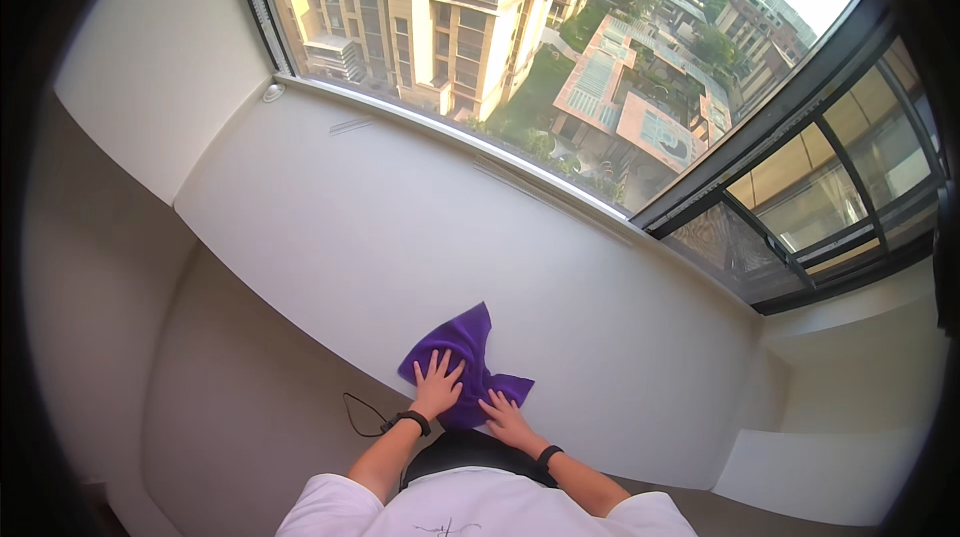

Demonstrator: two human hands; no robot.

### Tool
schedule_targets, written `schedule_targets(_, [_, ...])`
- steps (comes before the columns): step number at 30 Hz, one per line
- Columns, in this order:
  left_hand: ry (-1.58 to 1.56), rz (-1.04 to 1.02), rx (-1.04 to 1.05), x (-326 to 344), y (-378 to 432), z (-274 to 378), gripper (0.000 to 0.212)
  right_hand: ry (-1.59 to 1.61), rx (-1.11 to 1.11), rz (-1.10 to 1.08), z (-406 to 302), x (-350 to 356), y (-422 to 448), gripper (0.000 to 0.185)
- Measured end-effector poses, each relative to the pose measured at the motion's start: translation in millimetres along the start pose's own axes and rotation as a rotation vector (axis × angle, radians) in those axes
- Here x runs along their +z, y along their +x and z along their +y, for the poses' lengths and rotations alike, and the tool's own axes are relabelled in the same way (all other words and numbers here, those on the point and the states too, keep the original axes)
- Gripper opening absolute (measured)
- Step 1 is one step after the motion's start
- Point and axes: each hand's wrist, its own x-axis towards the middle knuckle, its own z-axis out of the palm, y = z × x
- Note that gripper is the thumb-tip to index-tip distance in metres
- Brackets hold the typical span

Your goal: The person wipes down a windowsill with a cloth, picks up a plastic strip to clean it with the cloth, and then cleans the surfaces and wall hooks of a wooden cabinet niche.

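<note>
A purple cloth (470, 334) lies creased on the white windowsill (375, 237), close to its near edge. My left hand (437, 385) rests flat on the left part of the cloth, fingers spread and pointing toward the window. On the cloth's lower right part sits my right hand (510, 421), with its fingertips on the fabric and its fingers slightly apart. Neither hand appears to pinch the cloth. Black bands circle both wrists.
A large window (465, 34) with a dark frame (757, 116) borders the sill's far side. White walls (172, 71) close off the left end. A small white round fitting (274, 92) sits in the far left corner. A black cable (352, 417) loops beside my left wrist.
</note>
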Motion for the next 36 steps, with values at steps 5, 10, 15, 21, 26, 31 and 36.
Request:
schedule_targets(5, [0.015, -0.158, 0.057, 3, 26, 42, 0.061, 0.000, 0.218, 0.155, 65, -60, -18, 0.060])
schedule_targets(10, [-0.028, -0.044, -0.039, -19, 116, 65, 0.060, -0.087, 0.342, 0.400, 83, -112, 59, 0.058])
schedule_targets(15, [0.028, -0.099, -0.088, -24, 160, 74, 0.064, -0.134, 0.320, 0.351, 39, -107, 95, 0.068])
schedule_targets(21, [0.098, -0.454, -0.013, -37, 189, 49, 0.066, -0.092, 0.231, 0.197, 31, -98, 60, 0.070])
schedule_targets(26, [0.114, -0.380, 0.090, -72, 264, 25, 0.070, 0.006, 0.436, 0.328, 53, -156, 108, 0.062])
schedule_targets(31, [0.117, -0.094, 0.021, -87, 360, 34, 0.072, -0.047, 0.501, 0.524, 99, -220, 228, 0.056])
schedule_targets(36, [0.116, 0.034, 0.069, -92, 399, 41, 0.072, -0.186, 0.397, 0.572, 80, -234, 283, 0.062])
